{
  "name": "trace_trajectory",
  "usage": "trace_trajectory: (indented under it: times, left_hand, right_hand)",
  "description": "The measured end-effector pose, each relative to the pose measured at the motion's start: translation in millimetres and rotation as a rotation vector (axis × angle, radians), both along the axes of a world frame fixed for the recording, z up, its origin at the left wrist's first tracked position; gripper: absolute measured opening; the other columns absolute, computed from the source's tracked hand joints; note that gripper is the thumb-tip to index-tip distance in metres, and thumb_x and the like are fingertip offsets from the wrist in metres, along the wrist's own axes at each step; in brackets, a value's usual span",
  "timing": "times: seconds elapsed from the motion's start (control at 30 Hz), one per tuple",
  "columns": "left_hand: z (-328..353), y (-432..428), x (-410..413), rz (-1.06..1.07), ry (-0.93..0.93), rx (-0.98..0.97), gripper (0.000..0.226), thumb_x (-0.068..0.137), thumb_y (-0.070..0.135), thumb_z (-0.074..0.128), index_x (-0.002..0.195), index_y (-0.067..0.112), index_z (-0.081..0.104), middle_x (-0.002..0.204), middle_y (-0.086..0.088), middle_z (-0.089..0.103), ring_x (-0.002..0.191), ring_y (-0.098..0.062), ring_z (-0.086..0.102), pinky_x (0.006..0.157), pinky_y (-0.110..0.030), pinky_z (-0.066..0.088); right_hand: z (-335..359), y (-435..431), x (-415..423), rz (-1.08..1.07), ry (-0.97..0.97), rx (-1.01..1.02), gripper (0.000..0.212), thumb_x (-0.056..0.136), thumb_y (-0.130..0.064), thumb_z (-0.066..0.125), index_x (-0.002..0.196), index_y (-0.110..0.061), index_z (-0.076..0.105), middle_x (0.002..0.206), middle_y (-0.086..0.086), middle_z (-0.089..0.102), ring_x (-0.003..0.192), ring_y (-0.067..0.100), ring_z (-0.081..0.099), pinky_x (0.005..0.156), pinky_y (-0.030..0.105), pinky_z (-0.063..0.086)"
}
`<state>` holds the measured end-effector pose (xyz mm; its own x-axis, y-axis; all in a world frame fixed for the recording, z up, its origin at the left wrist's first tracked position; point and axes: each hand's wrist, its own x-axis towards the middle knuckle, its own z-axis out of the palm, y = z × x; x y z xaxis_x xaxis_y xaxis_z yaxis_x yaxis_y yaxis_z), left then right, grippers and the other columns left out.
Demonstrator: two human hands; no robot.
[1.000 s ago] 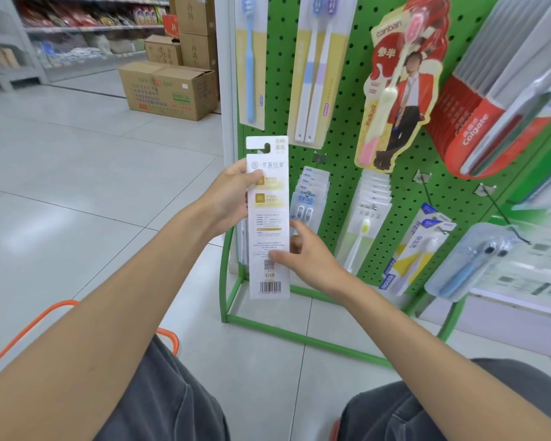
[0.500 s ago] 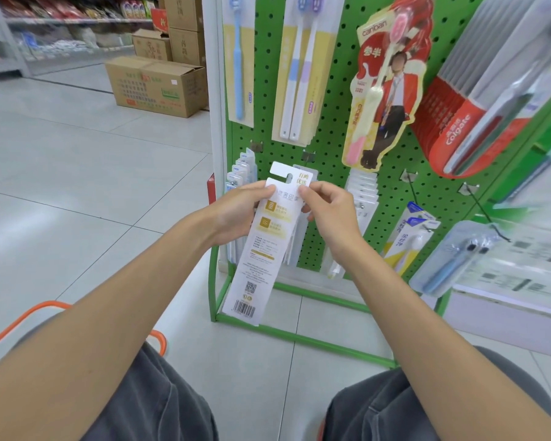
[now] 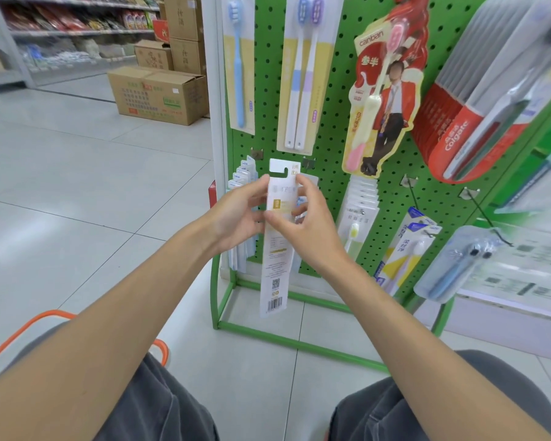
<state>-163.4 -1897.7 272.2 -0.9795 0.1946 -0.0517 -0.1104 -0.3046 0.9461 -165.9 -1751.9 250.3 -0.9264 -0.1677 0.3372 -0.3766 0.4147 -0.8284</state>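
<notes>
We note a long white pack (image 3: pixel 275 259) held near upright in front of the lower row of a green pegboard (image 3: pixel 331 128), printed back toward us, barcode end down, hang tab on top. The tab sits just below and between two small hooks (image 3: pixel 256 152); we cannot tell whether it touches either. The left hand (image 3: pixel 236 214) grasps the pack's left edge in its upper part, thumb and fingers closed on it, though motion blur hides how each finger lies. The right hand (image 3: pixel 304 227) pinches the right edge at about the same height, thumb laid across the near face, the other fingers behind. The pack's lower half hangs free in front of the green base frame (image 3: pixel 287 340). On the board behind, white packs (image 3: pixel 244 176) hang just left of it and yellow-brush packs (image 3: pixel 360 205) just right. Higher up: a blue brush (image 3: pixel 238 68), a twin-brush card (image 3: pixel 303 74), a red canban card (image 3: pixel 385 100), a stack of Colgate packs (image 3: pixel 449 135). Lower right, a blister pack (image 3: pixel 458 262) hangs from a long hook. A cardboard box (image 3: pixel 158 93) stands on the tiled floor left of the board, with blurred shelves beyond it. An orange handle (image 3: pixel 29 329) shows by our left knee
</notes>
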Motion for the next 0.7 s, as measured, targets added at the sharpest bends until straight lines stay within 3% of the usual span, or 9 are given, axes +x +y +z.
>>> trace_trajectory:
  times: [0.13,0.23,0.33,0.43,0.5,0.6,0.7]
  left_hand:
    - [0,-3,1,-0.050,0.078,-0.059,0.031,0.105,0.019,0.043,0.128,0.012,0.061,0.117,-0.008,0.069,0.104,-0.029,0.069,0.084,-0.035,0.058]
    - [0,-5,-1,0.041,0.085,-0.089,0.032,0.099,0.014,0.055,0.131,0.015,0.057,0.097,-0.006,0.072,0.096,-0.022,0.070,0.082,-0.032,0.058]
    - [4,-7,-3,0.104,0.115,-0.140,0.027,0.096,0.017,0.060,0.123,0.020,0.062,0.101,-0.002,0.072,0.091,-0.012,0.069,0.083,-0.028,0.056]
    - [12,-7,-3,0.132,0.151,-0.182,0.014,0.097,0.025,0.058,0.107,0.024,0.068,0.097,0.008,0.072,0.086,-0.005,0.066,0.083,-0.025,0.045]
    - [19,-12,-3,0.149,0.144,-0.142,0.016,0.099,0.028,0.056,0.107,0.022,0.068,0.100,0.005,0.073,0.090,-0.009,0.066,0.082,-0.025,0.048]
    - [34,-23,0,0.195,0.165,-0.123,0.022,0.101,0.026,0.053,0.112,0.015,0.068,0.108,-0.002,0.073,0.095,-0.015,0.068,0.084,-0.032,0.056]
    - [53,-34,2,0.270,0.194,-0.173,0.022,0.101,0.018,0.053,0.115,0.011,0.068,0.108,-0.004,0.074,0.093,-0.014,0.071,0.079,-0.030,0.059]
  right_hand:
    - [4,-2,4,0.018,0.031,0.000,0.076,0.085,-0.035,0.069,0.151,-0.028,0.031,0.133,-0.007,0.050,0.086,0.003,0.053,0.086,0.027,0.050]
    - [7,-3,9,0.062,0.014,-0.035,0.054,0.096,-0.026,0.053,0.149,-0.028,0.039,0.121,-0.011,0.058,0.081,0.010,0.056,0.085,0.030,0.051]
    - [13,-7,7,0.061,-0.021,-0.125,0.027,0.099,-0.024,0.046,0.118,-0.026,0.066,0.103,-0.002,0.071,0.095,0.021,0.063,0.090,0.044,0.051]
    - [22,-13,3,0.041,-0.022,-0.187,0.027,0.097,-0.013,0.047,0.109,-0.023,0.068,0.102,0.005,0.072,0.099,0.026,0.064,0.092,0.047,0.051]
    - [30,-15,0,0.032,-0.002,-0.194,0.024,0.095,-0.008,0.048,0.104,-0.017,0.069,0.099,0.011,0.072,0.097,0.030,0.064,0.089,0.046,0.052]
    - [45,-20,-1,0.030,-0.011,-0.240,0.021,0.096,-0.006,0.051,0.102,-0.017,0.068,0.094,-0.001,0.074,0.091,0.017,0.069,0.080,0.029,0.054]
    - [62,-30,-2,0.023,0.000,-0.214,0.016,0.096,-0.012,0.055,0.106,-0.020,0.066,0.088,0.007,0.074,0.086,0.029,0.067,0.076,0.040,0.053]
